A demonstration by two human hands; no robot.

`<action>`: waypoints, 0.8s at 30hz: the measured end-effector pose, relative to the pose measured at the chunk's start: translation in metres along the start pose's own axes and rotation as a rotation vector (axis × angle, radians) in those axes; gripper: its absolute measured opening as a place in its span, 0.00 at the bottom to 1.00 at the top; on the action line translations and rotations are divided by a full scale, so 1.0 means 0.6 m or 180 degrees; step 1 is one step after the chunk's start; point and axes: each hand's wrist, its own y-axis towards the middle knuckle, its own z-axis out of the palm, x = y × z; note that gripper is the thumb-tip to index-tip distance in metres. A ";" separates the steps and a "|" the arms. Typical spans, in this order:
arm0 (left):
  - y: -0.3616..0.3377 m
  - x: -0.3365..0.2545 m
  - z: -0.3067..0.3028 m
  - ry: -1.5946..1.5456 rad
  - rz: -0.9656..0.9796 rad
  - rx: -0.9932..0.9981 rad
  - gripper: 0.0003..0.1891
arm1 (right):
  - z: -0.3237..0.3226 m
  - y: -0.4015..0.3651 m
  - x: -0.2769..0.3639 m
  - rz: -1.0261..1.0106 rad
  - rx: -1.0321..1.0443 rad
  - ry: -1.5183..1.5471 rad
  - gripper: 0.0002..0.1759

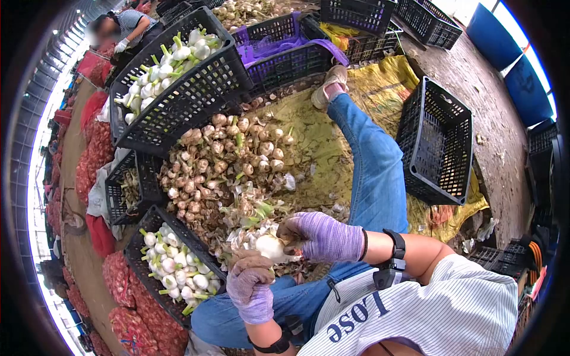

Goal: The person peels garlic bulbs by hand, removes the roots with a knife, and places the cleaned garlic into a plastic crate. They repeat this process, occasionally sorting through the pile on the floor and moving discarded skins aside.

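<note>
A white garlic bulb (pixel 270 247), with papery skin about it, is between my two gloved hands. My left hand (pixel 252 283), in a soiled purple glove, curls its fingers closed at the bulb's lower left side; its fingertips are partly hidden. From the right, my right hand (pixel 325 236) reaches in with thumb and fingers closed on the bulb's side. Loose peeled skins (pixel 252 207) lie just beyond the hands. Further out is a heap of unpeeled garlic bulbs (pixel 202 169) on the yellow sheet (pixel 303 139).
Crates of cleaned white garlic stand at the left (pixel 205 267) and upper left (pixel 196 86). A black crate (pixel 436 139) is at the right, near my leg (pixel 377 160). Red mesh sacks (pixel 133 296) line the left side. Another person (pixel 136 26) bends at the upper left.
</note>
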 end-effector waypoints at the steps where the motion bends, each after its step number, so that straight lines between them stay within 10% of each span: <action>1: 0.000 0.002 0.000 0.0025 0.0159 0.0067 0.08 | 0.005 0.002 -0.017 -0.0218 -0.0090 0.0154 0.24; 11: -0.019 0.030 0.006 -0.3173 -0.0790 -0.0295 0.15 | 0.008 0.012 -0.025 -0.0055 -0.0220 0.1627 0.21; 14: -0.015 0.029 0.010 -0.3033 -0.0867 -0.0356 0.15 | 0.003 -0.011 0.001 0.0346 0.0054 0.2982 0.34; 21: -0.014 0.047 0.004 -0.2944 -0.0790 -0.0099 0.12 | -0.001 0.015 0.019 0.0578 0.0444 0.1357 0.33; 24: -0.021 0.056 -0.004 -0.3164 -0.1021 -0.0106 0.12 | 0.017 0.009 -0.015 0.0416 0.0695 0.2535 0.34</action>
